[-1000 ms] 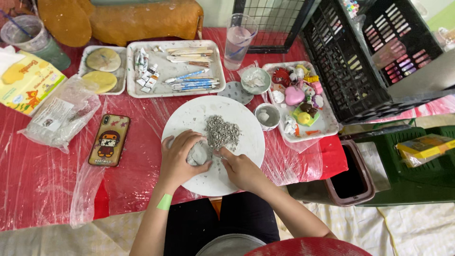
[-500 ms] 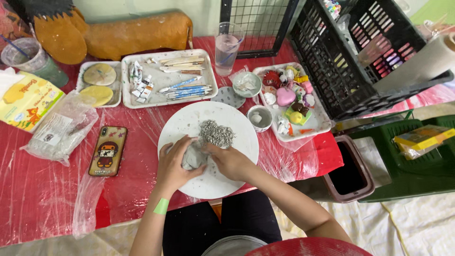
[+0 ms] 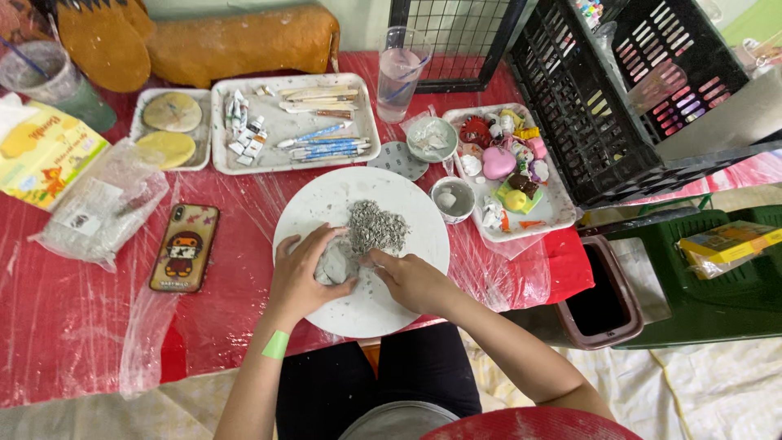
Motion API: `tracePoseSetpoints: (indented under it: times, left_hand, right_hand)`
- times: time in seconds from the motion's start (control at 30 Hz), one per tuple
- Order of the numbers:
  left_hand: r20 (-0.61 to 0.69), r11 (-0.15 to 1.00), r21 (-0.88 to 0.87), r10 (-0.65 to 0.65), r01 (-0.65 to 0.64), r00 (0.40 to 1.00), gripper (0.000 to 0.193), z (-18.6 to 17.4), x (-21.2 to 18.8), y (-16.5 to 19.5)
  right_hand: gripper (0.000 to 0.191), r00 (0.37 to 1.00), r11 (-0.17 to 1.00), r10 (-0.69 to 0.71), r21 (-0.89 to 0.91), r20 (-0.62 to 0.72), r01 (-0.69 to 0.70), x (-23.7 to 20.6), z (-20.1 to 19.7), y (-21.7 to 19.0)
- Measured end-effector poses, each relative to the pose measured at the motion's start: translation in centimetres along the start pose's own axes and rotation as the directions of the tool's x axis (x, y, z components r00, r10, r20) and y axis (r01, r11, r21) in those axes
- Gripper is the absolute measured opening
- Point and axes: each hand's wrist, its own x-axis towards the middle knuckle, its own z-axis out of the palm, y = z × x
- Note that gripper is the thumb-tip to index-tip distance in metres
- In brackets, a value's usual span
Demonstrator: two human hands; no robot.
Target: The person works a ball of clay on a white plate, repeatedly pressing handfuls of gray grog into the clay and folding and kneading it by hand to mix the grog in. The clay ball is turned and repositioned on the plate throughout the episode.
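Just 1 view here, a head cam looking almost straight down from above the person's own lap. It sits fairly close over the desk (image 3: 73,326), with the left hand (image 3: 303,273) and right hand (image 3: 411,281) low in the middle of the frame. Beyond the hands the far desk edge shows; to their right, a black crate (image 3: 595,122).

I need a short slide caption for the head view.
Both hands, left hand and right hand, press grey clay on a white round board.
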Motion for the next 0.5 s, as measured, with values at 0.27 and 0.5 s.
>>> tracePoseSetpoints:
  times: [0.27, 0.5]
  left_hand:
    - [0.004, 0.999, -0.031, 0.007, -0.007, 1.0, 0.082, -0.2, 0.1, -0.2]
    - [0.015, 1.0, -0.009, -0.007, 0.007, 1.0, 0.082, -0.3, 0.0, 0.1]
  right_hand:
    - [0.034, 0.988, 0.993, -0.107, 0.03, -0.112, 0.111, 1.7, 1.6, 0.0]
    - [0.031, 0.98, 0.981, -0.074, 0.163, -0.183, 0.104, 2.1, 3.7, -0.2]
